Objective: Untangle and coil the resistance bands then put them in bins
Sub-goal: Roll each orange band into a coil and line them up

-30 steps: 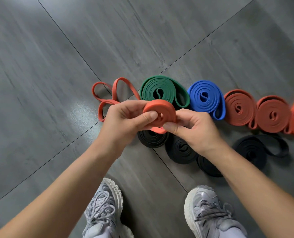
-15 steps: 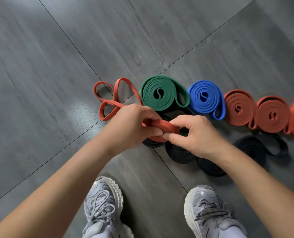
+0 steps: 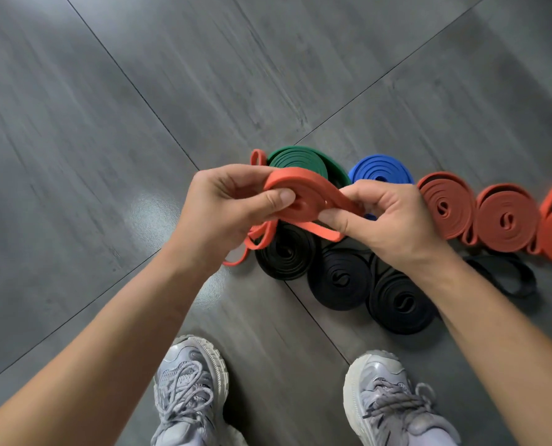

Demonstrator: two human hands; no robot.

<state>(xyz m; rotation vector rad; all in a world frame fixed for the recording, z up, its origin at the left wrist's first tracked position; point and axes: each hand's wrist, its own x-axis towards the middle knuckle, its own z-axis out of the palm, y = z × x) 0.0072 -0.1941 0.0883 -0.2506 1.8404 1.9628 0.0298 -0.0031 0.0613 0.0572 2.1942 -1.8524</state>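
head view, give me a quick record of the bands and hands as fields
in hands: orange band, partly coiled, tail hanging down
left hand: grips the coil, thumb on its face
right hand: pinches the band's free run
back row: green coil, blue coil, three orange coils
front row: three black coils, one partly loose black band
bins: none in view

Indoor, gym-like: grey tiled floor (image 3: 107,156), rows of coiled bands (image 3: 506,220)
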